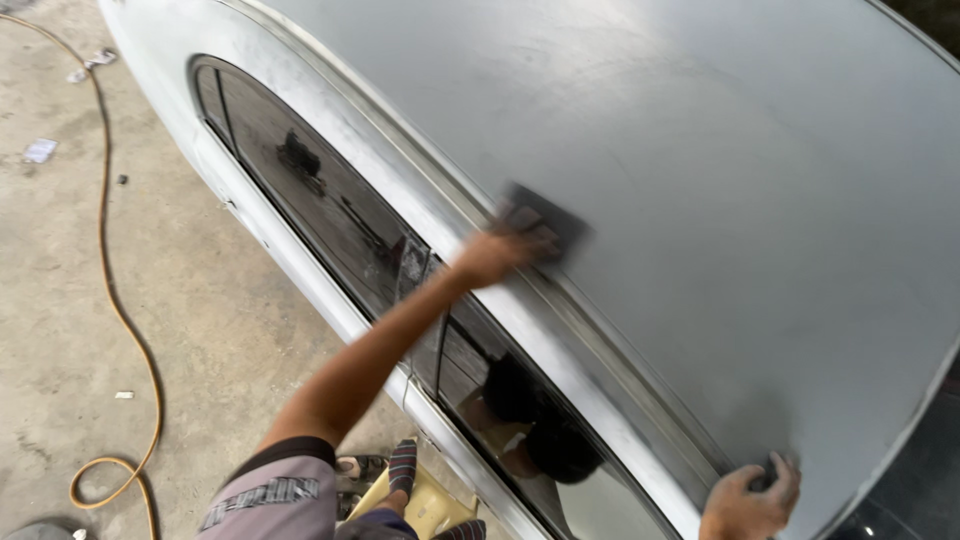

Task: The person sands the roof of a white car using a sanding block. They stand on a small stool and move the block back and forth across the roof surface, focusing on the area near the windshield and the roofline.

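Observation:
My left hand [495, 255] reaches out over the side of a car and presses a dark flat sanding pad [548, 222] against the matt grey car roof [700, 180], just above the roof rail. Both the hand and the pad are blurred. My right hand [748, 500] rests at the near edge of the roof at the bottom right, with its fingers curled. A small dark patch shows under those fingers, and I cannot tell whether it is something held.
Dark side windows [330, 215] run below the sanded roof rail. An orange hose [105, 260] snakes over the concrete floor [60, 330] at the left, with scraps of paper [40, 150] nearby. My striped-socked foot [402, 468] stands on a yellow stool [425, 505].

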